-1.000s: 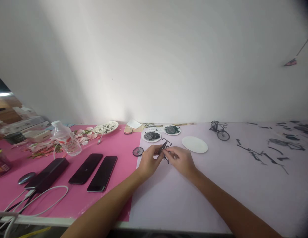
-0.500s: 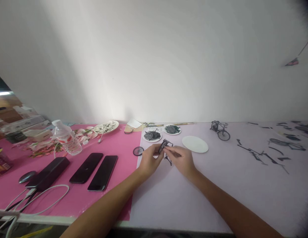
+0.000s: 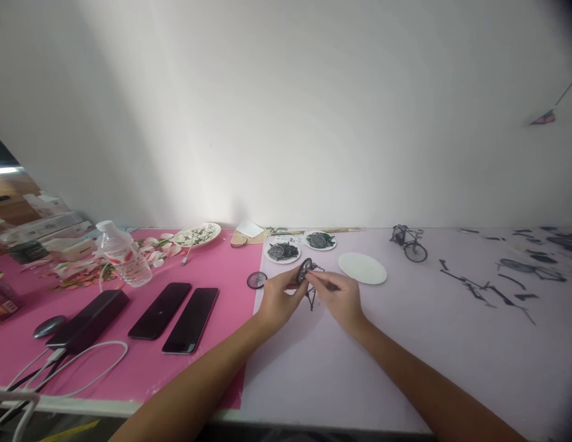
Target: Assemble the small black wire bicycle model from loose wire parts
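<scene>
**Toy bicycle (image 3: 305, 271) turns its round wheel (image 3: 306, 266) to the viewer**

And here it comes: a second ago the handlebars topped the bundle, now the wheel's face shows, thin legs dangling below! For the work in hand, that seems to bring the wheel's middle within the right fingertips' reach. The left hand (image 3: 279, 299) pinches the bicycle from the side, thumb against curled fingers. The right hand (image 3: 340, 299) has thumb and forefinger drawn narrow at the wheel; whether they grip it or only press, I cannot tell. All this happens in the air, above the pale table (image 3: 332, 380).

Outward now! Just beside the left hand, a loose wheel (image 3: 257, 280), dark ring, fine spokes, lies flat. Behind, two white plates (image 3: 282, 262) carry tangled dark bits; a smooth white dish (image 3: 362, 269) gleams past the right hand. Further right stands another bicycle (image 3: 413, 250), spindly and dark, then flat, stick-like parts (image 3: 474, 287). Left, glossy pink sheeting (image 3: 225, 270) bears two slick black phones (image 3: 190, 320).
</scene>
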Demonstrator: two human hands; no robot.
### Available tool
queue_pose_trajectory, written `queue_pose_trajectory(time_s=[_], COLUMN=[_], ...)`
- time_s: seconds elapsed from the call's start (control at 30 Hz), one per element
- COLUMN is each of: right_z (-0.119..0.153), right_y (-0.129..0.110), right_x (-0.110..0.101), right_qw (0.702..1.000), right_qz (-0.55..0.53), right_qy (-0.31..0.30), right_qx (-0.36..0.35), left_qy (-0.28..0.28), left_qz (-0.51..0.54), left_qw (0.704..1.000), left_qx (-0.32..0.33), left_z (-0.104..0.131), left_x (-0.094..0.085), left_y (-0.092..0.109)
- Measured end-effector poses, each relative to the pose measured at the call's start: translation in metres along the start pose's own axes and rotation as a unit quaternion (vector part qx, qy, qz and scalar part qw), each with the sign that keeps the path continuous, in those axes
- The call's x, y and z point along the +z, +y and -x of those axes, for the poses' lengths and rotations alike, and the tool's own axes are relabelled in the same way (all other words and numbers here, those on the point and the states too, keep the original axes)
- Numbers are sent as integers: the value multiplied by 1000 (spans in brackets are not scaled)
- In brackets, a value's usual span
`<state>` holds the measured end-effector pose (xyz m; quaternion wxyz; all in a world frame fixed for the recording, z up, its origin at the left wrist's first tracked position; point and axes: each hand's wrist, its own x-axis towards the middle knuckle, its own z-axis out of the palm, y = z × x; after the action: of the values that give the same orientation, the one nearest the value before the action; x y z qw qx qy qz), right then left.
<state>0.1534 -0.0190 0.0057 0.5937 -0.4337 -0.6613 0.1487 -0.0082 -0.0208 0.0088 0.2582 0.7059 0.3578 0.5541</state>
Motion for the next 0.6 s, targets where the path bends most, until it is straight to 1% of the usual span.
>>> queue_pose_trajectory(time_s=[0.2,0.4,0.5,0.6], right_z=[0,2,2,3], right_y=[0,1,0,-2], right_x=[0,0,0,1], right_qw=[1000,999,999,999], right_qz=[-4,-9,-3,8], right_qy=[1,-6,-4,2], right_qx=[13,33,34,32], left_qy=[-8,-5,7,26], left_qz=[-11,-34,-65,-125], left_qw=[1000,999,997,987], left_qx=[12,21,48,102], left_z=[0,0,1,1], left_x=[-1,-1,-1,-3], left_y=[1,-7,-15,-22])
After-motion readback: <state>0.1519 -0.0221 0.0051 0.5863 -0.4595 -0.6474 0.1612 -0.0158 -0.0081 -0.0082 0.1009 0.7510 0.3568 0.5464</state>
